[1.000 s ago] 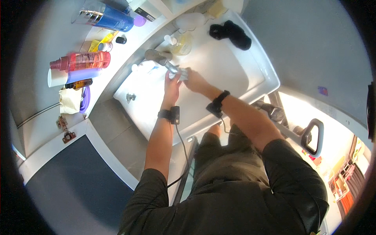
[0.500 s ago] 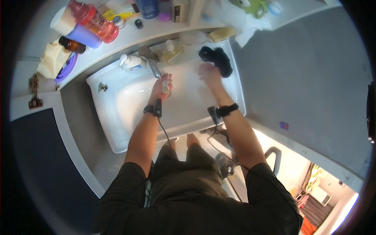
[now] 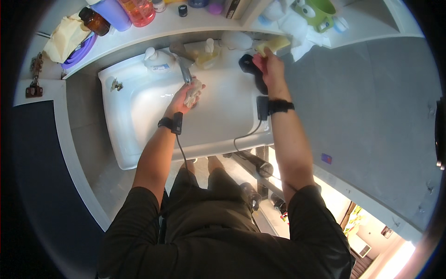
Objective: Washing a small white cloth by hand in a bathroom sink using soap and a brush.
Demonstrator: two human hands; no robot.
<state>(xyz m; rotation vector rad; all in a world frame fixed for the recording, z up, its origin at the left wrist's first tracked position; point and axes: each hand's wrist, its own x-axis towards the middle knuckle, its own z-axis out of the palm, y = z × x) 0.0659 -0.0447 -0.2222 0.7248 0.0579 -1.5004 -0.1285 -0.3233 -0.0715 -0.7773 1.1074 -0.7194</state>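
My left hand [image 3: 185, 96] is closed around a crumpled whitish cloth [image 3: 193, 93], just below the tip of the metal faucet [image 3: 184, 70] over the white sink [image 3: 139, 88]. At the sink's back right corner my right hand [image 3: 273, 69] has its fingers closed on the near end of a pale yellow block [image 3: 275, 45], whose exact kind I cannot make out. A dark bundle [image 3: 253, 69], perhaps cloth, lies on the sink right beside this hand and is partly covered by it.
A white pump bottle [image 3: 155, 60], a yellowish soap dispenser [image 3: 207, 56] and a whitish rounded bag [image 3: 236, 40] stand along the sink's back. Bottles, including a purple one [image 3: 111, 14], line the shelf above. A green cup [image 3: 316, 14] and white tissue [image 3: 304, 39] sit at right.
My right hand has moved back and right, from above the sink near the dark bundle to the yellow block, and closed on it. My left hand keeps the cloth near the faucet. The view has shifted slightly.
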